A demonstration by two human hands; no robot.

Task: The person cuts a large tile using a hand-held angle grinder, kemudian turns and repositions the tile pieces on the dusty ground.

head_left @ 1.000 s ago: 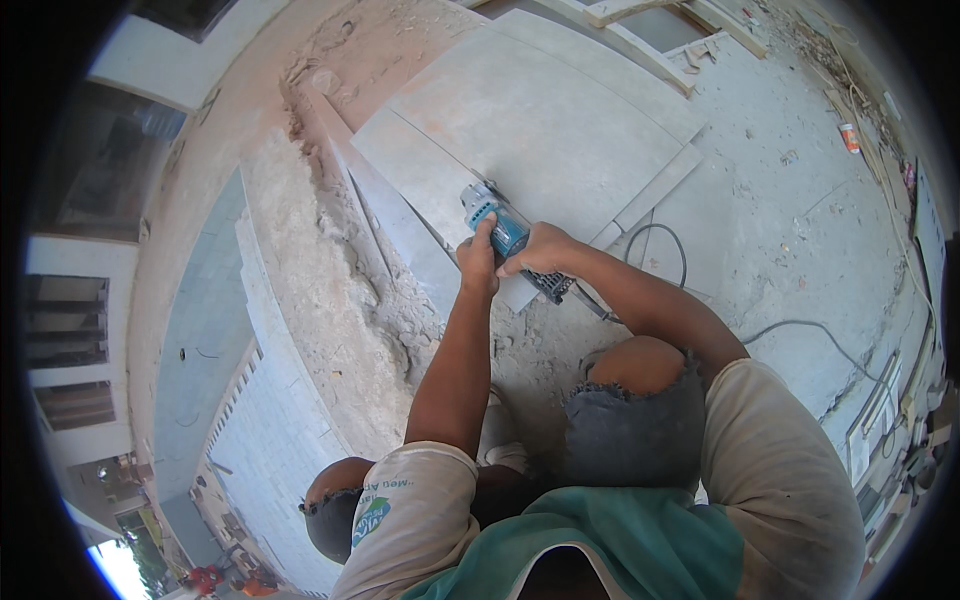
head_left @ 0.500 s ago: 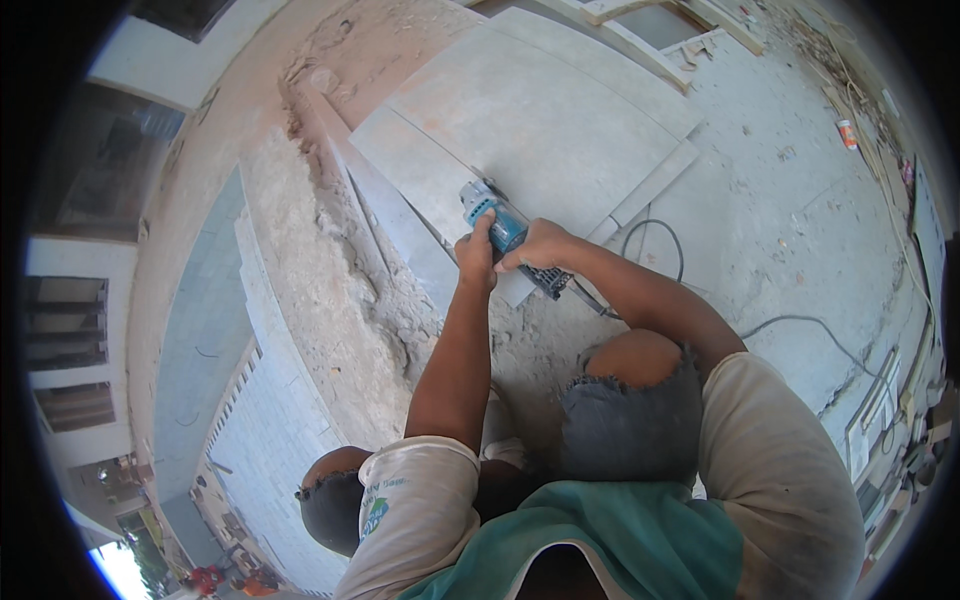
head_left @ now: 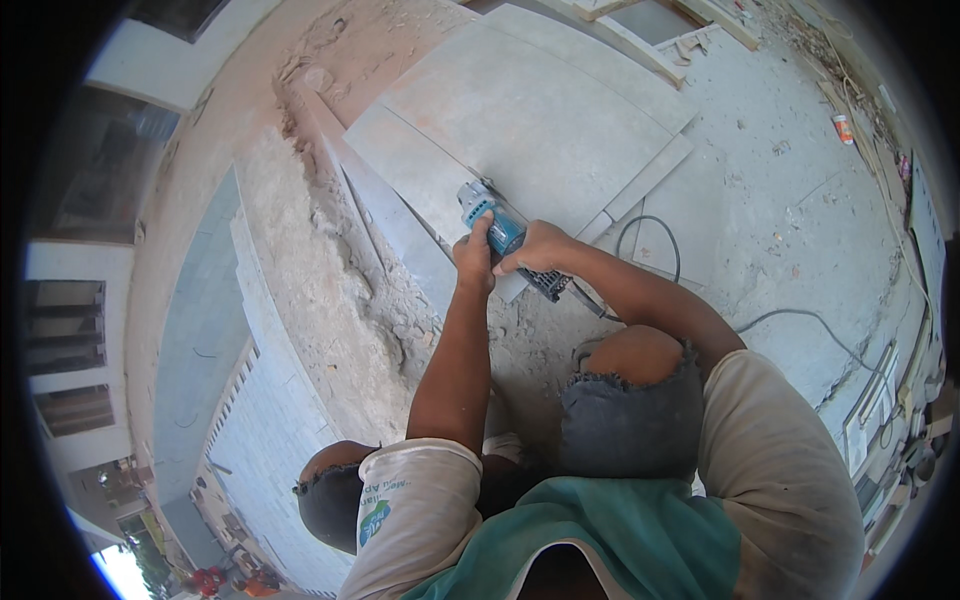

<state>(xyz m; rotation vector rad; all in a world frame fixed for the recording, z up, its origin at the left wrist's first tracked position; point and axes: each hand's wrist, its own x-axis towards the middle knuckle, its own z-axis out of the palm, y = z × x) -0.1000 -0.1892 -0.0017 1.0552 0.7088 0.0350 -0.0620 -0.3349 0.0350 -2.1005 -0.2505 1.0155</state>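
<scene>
A teal angle grinder (head_left: 508, 236) with a grey metal head is held in both my hands. My left hand (head_left: 474, 253) wraps its front part, the thumb along the housing. Around the rear body my right hand (head_left: 541, 248) is closed. The grinder's disc sits at a dark straight line across a large pale grey tile (head_left: 530, 120), on the near-left side of it; the disc itself is mostly hidden. A narrower strip of tile (head_left: 420, 165) lies on my side of that line. From the grinder's back end a black cord (head_left: 592, 301) runs off under my right forearm.
Broken concrete rubble (head_left: 360, 310) borders the tile on the left. Beyond it lies a sunken area with pale blue tiles (head_left: 270, 430). Wooden frames (head_left: 640, 45) stand at the far side. The cord (head_left: 800, 313) trails over the dusty floor at right, toward debris along the wall.
Both hands and the grinder stay at nearly the same place along the line. The whole view has shifted very slightly.
</scene>
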